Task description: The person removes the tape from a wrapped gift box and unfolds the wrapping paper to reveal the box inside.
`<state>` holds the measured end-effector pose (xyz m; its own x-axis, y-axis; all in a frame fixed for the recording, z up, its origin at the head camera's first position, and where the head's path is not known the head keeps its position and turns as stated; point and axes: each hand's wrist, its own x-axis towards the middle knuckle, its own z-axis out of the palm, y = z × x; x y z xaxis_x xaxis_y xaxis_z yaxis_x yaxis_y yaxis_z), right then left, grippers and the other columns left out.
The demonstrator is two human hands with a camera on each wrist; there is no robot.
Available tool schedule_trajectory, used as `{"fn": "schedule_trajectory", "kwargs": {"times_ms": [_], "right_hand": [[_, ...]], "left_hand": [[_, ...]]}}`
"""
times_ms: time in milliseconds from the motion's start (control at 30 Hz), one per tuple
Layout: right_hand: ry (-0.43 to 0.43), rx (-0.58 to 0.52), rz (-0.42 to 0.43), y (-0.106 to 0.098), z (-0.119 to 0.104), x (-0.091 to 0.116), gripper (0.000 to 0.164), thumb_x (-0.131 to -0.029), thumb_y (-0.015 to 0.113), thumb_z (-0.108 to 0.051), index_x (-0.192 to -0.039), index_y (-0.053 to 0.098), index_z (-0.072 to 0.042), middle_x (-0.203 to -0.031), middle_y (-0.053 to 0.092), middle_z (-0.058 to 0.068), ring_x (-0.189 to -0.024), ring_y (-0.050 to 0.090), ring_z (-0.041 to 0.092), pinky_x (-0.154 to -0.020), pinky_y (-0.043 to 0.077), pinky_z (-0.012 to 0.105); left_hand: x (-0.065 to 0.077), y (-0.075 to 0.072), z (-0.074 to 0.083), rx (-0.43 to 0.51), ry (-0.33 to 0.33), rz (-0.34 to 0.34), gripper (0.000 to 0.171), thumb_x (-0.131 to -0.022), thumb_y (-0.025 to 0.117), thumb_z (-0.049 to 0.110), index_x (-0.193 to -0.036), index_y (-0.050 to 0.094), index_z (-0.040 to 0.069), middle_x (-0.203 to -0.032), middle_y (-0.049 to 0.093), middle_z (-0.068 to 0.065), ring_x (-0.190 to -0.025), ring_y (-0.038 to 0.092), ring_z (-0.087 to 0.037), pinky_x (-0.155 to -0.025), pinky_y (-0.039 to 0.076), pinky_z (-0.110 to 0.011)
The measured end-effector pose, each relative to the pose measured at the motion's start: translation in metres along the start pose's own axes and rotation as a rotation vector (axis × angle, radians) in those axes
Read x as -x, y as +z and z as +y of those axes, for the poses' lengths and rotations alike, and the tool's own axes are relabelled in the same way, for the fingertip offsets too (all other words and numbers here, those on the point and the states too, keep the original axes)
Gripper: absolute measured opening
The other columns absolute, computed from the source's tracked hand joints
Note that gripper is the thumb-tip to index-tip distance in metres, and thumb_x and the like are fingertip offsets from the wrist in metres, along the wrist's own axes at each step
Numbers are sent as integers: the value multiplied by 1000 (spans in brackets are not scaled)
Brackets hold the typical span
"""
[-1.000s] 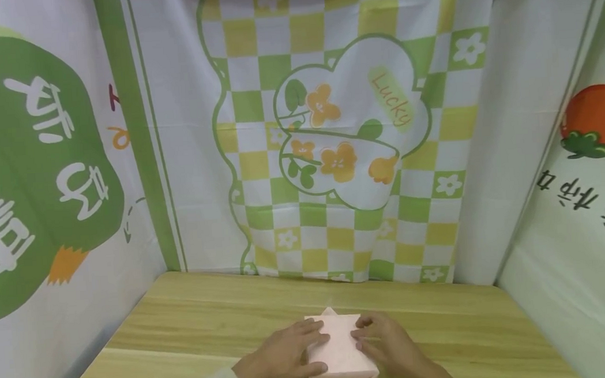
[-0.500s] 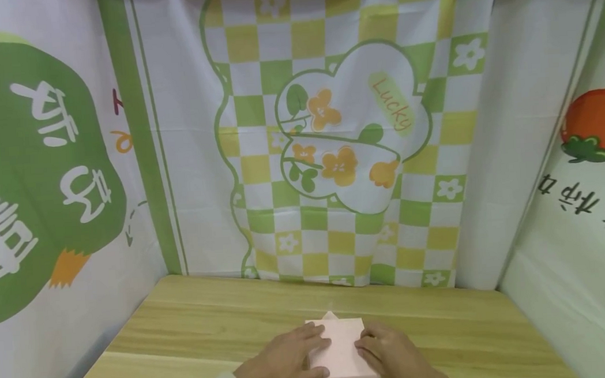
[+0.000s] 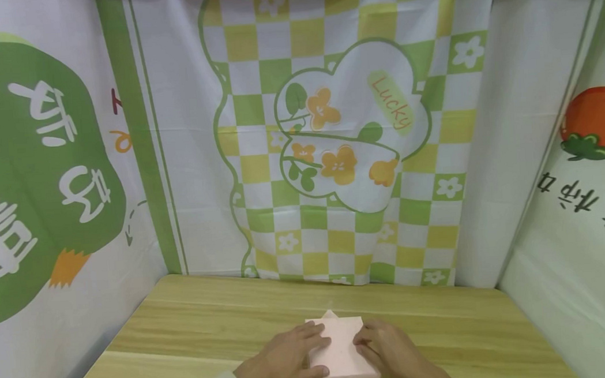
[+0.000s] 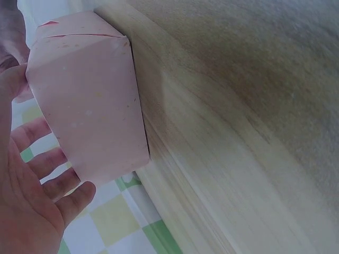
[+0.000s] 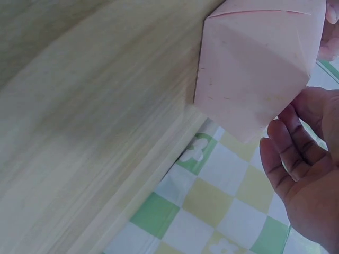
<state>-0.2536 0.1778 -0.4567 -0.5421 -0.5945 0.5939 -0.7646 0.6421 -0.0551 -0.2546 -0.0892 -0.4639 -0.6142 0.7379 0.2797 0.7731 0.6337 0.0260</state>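
A pink paper-wrapped box lies on the wooden table in front of me, with folded paper at its near end and a pointed paper tip at the far end. My left hand rests on its left side, fingers spread and fairly straight over the top. At the right upper edge, my right hand pinches the paper with bent fingers. The left wrist view has the speckled side of the box beside the left fingers. In the right wrist view, the right fingertips meet the box's edge, partly hidden behind it.
The wooden table extends around the box on both sides. Behind it hangs a green, yellow and white checked cloth. Printed white cloths enclose the left and right sides.
My right fingers have drawn together on the box's right edge. The left hand stays on the left side. The head view has shifted slightly, so the scene sits a little lower.
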Motion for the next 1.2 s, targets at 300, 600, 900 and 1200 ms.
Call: {"fn": "schedule_trajectory", "kwargs": {"times_ms": [300,600,900,1200], "right_hand": [[141,-57,-180,-8,-2,-11,7,-79,78,-11,-78,72,-16,-76,63,-10,-70,57,1,-61,51,20],[208,-116,-290,-10,-1,-15,16,-82,76,-14,-78,62,-20,-77,54,-14,-69,48,-4,-58,45,18],[200,-234,-257,-6,5,-11,7,-86,72,-11,-86,69,-18,-78,55,-14,-70,47,-5,-59,44,17],[249,-363,-268,-4,8,-7,10,-89,69,-12,-85,63,-18,-81,53,-13,-72,46,-5,-60,45,16]], "left_hand": [[-1,-2,1,8,-21,-27,57,-97,46,59,-137,58,21,-147,53,-8,-133,53,-29,-103,51,-40],[-1,-2,1,-1,-27,-49,58,-97,45,60,-138,57,21,-148,52,-7,-134,51,-28,-105,50,-39],[-2,-3,0,13,-35,-59,57,-97,46,59,-139,56,22,-148,51,-7,-135,51,-28,-105,50,-39],[-2,-5,2,13,-52,-74,58,-97,46,60,-140,55,23,-150,50,-5,-137,49,-27,-105,49,-39]]}}
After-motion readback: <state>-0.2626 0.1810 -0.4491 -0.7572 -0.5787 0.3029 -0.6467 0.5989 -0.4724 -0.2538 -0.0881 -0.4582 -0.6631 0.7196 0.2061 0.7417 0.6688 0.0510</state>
